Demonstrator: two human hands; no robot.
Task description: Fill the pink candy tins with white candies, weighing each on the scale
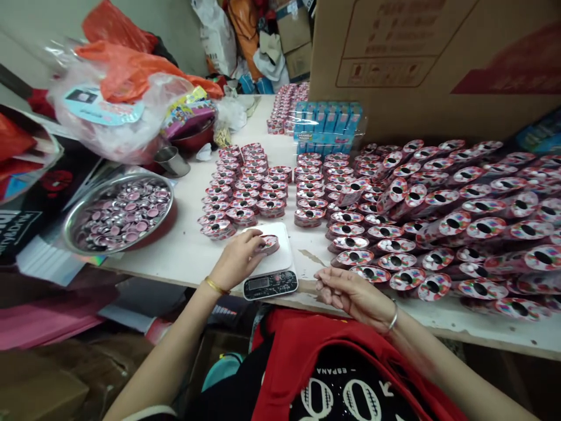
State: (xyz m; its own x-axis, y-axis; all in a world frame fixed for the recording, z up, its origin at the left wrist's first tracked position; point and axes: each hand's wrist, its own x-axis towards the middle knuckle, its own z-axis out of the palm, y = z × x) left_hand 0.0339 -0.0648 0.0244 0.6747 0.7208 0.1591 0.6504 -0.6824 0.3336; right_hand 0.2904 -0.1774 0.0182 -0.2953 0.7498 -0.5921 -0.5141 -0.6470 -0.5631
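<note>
At lower centre of the frame, the left hand (236,261) is resting its fingers on a round tin (269,244) on a white digital scale (278,257), while the right hand (357,295) is lying empty, fingers loosely curled, at the table (175,257) edge beside stacked tins (309,213).

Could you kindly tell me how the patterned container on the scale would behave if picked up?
The patterned container is probably light for its size, since the left hand rests on it with only fingertips. Its curved wall could roll if tipped sideways, though it sits steady on the digital scale.
</note>
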